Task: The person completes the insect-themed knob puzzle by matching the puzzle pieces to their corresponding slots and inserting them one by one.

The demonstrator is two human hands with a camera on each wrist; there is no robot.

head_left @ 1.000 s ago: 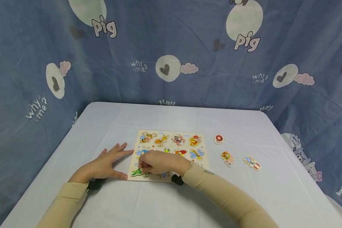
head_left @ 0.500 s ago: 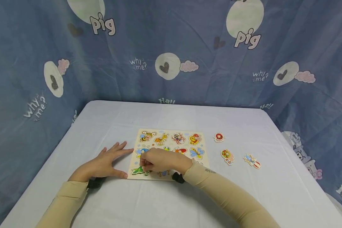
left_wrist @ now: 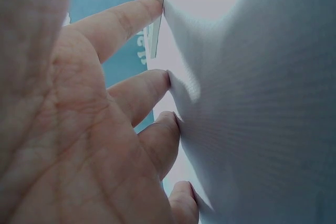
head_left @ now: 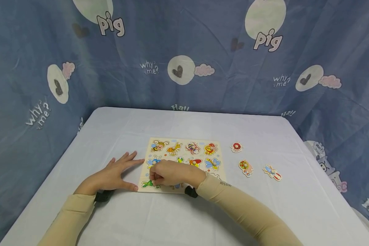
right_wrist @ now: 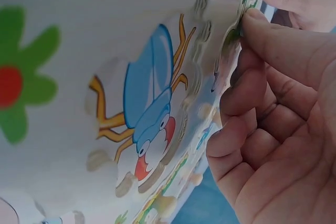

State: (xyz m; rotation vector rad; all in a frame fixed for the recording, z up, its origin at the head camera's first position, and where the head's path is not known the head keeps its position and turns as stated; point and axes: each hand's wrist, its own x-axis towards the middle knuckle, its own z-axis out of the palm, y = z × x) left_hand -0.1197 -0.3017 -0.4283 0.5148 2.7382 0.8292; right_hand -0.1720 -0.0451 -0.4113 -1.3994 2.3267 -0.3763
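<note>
A wooden peg-puzzle board (head_left: 184, 140) with colourful insects lies on the white table. Over its lower left part is my right hand (head_left: 173, 172), with curled fingers. Thumb and index finger pinch a green grasshopper puzzle piece (head_left: 147, 184) at the lower left corner; the right wrist view shows this green piece (right_wrist: 231, 36) edge-on, its knob hidden by the fingers. Beside it shows a recess with a printed blue beetle (right_wrist: 149, 85). My left hand (head_left: 110, 176) is spread at the board's left edge. Its thumb and index finger touch the board; the other fingertips (left_wrist: 160, 80) rest on the table.
Right of the board lie three loose pieces: a red round bug (head_left: 236, 147), a snail-like piece (head_left: 245, 168) and a blue-winged insect (head_left: 272, 172). Several insect pieces, such as the bee (head_left: 158, 146), sit in the board. A blue printed curtain (head_left: 227, 92) hangs behind the table.
The right hand shifts only slightly while pinching the grasshopper piece, which turns a little. The left hand stays put. The head view tilts slightly.
</note>
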